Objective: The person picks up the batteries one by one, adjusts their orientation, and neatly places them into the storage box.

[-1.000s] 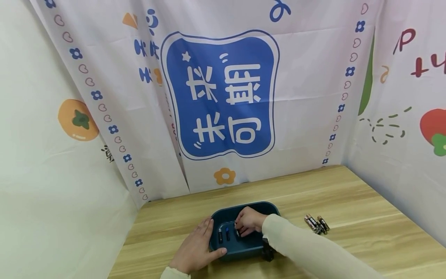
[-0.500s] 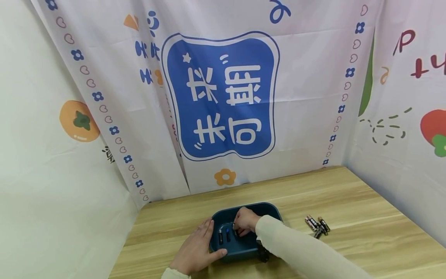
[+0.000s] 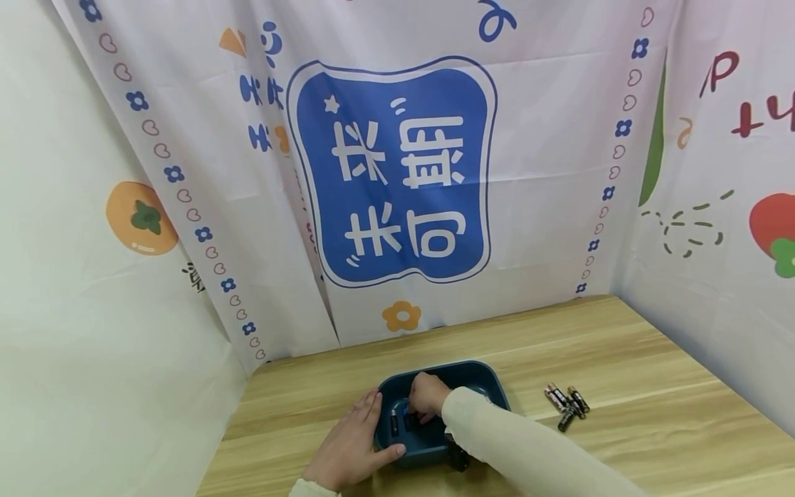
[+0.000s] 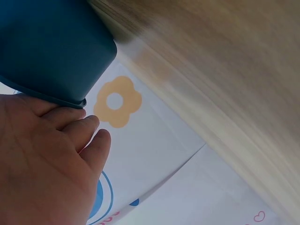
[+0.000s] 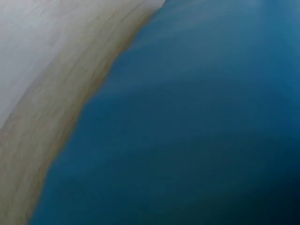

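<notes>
A dark blue-green plastic bin (image 3: 462, 366) sits on the table. My left hand (image 3: 348, 442) rests along its left end, fingers straight at the rim and thumb at the near corner. In the left wrist view the left hand (image 4: 51, 154) touches the rim of the bin (image 4: 56, 51). My right hand (image 3: 428, 395) reaches down inside, fingers curled around a dark battery (image 3: 410, 420) close to the floor; the fingers partly hide it. To its left lies a black battery (image 3: 394, 422). The right wrist view shows only the blurred bin wall (image 5: 178, 117), no hand.
Several loose batteries (image 3: 566, 400) lie in a cluster on the wood-grain table (image 3: 633, 386), right of the bin. A printed cloth (image 3: 534, 228) hangs behind the table, with more cloth at both sides. A black wrist strap device (image 3: 458, 457) hangs beneath the right sleeve.
My right hand has shifted left inside the bin, bringing its battery up beside those lying there. The left hand keeps its place at the rim.
</notes>
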